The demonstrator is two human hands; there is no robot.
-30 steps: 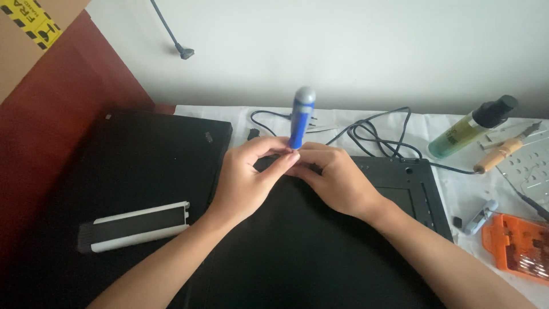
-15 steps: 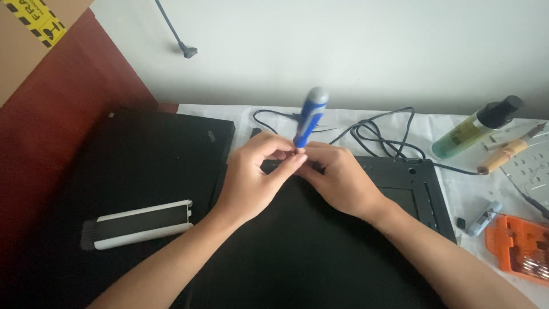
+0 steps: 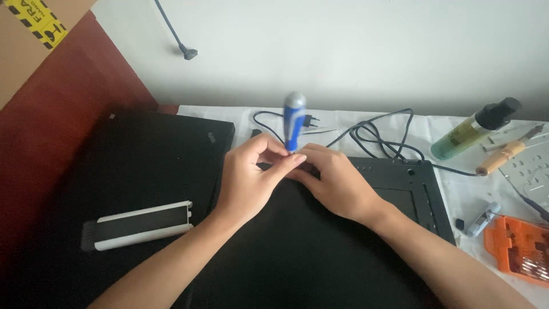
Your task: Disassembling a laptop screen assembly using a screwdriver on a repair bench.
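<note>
Blue and grey screwdriver (image 3: 294,121) held upright over the rear edge of an upturned black laptop (image 3: 320,252), handle topmost, shaft and tip hidden behind the fingers. Left hand (image 3: 251,180) closed on the lower end of the handle, thumb and forefinger pinched together against it. Right hand (image 3: 337,183) laid on the laptop base just beside the left, fingers curled toward the foot of the screwdriver and touching the left fingertips; grip on the tool itself cannot be told, contact point concealed. Second black laptop (image 3: 154,166), lid closed, lying to the left and touching or slightly under the first. Black battery pack with white edges (image 3: 140,225) resting on that second laptop, near the left forearm. Black power cable (image 3: 372,134) coiled on the white cloth (image 3: 457,189) behind the hands, two-pin plug just behind the screwdriver handle. At the right: green spray bottle with black cap (image 3: 474,130) lying tilted, wooden-handled tool (image 3: 503,157) beside it, small grey and black part (image 3: 480,219) close to the laptop's right edge, orange bit case (image 3: 517,250) at the frame edge. Cardboard box with yellow tape (image 3: 34,40) at upper left; separate dark cable (image 3: 174,31) hanging against the pale wall.
</note>
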